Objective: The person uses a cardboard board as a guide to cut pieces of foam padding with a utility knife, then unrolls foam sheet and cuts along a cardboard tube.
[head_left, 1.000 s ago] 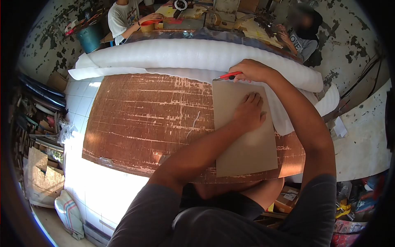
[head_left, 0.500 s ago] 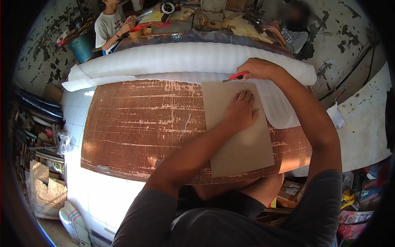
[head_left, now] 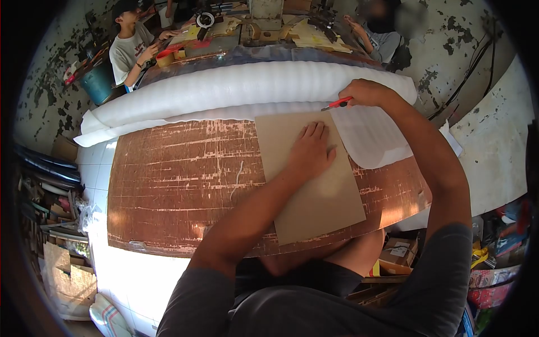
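Our left hand (head_left: 311, 150) lies palm down near the middle of the frame, fingers stretched out and thumb set apart, flat on a cardboard sheet (head_left: 317, 196) and gripping nothing. Our right hand (head_left: 359, 93), right of upper centre, has its fingers curled round a red cutter (head_left: 340, 103). Under our arms we see a scuffed brown board (head_left: 174, 174), spanning the centre of the frame and crossed with pale scratches. Along its far side a white foam roll (head_left: 241, 83) runs from the left to the upper right; a loose flap (head_left: 375, 140) of white foam lies just right of the sheet. Beyond, we see one co-worker (head_left: 130, 60) at upper left and another (head_left: 386, 42) at upper right. The cardboard sheet lies slightly turned, just right of centre. The cutter's tip points left, by the sheet's upper right corner; we cannot tell whether it touches. Left of the sheet lies a thin pale strip (head_left: 239, 173).
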Motion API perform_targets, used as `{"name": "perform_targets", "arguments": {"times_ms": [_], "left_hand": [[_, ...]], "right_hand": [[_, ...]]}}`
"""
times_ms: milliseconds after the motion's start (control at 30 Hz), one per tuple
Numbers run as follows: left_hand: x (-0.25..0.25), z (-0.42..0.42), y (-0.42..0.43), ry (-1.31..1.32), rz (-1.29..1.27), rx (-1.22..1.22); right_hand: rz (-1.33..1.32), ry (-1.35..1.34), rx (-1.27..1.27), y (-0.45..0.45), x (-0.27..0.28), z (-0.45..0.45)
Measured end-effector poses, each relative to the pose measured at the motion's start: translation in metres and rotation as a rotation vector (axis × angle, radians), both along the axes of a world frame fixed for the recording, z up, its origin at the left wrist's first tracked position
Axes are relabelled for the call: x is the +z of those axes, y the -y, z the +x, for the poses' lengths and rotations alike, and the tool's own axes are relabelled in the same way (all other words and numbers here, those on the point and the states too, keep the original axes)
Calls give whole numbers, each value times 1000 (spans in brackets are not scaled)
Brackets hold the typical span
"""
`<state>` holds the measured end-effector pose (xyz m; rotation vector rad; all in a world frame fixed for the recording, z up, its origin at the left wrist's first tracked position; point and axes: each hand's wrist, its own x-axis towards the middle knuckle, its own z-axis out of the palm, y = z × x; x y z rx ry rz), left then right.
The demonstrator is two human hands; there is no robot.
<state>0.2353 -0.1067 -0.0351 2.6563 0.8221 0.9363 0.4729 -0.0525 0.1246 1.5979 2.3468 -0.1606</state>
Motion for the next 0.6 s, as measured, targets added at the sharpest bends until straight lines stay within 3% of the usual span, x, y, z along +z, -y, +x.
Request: {"name": "perform_targets", "arguments": {"times_ms": [133,233,433,533,600], "left_hand": [[2,0,0,-9,-5,-6],[2,-1,0,-15,-5,-12],[1,0,0,-3,-9,-11],[3,-2,0,-37,4,-13],[3,-1,0,-28,-4,-10]], "right_hand": [[34,1,38,8,0,16],[-52,-26,-184,7,-5,26],[98,94,-12,15,1,14],[236,-37,51,25,18,-17],[3,-426,-164,29,29,-58]]}}
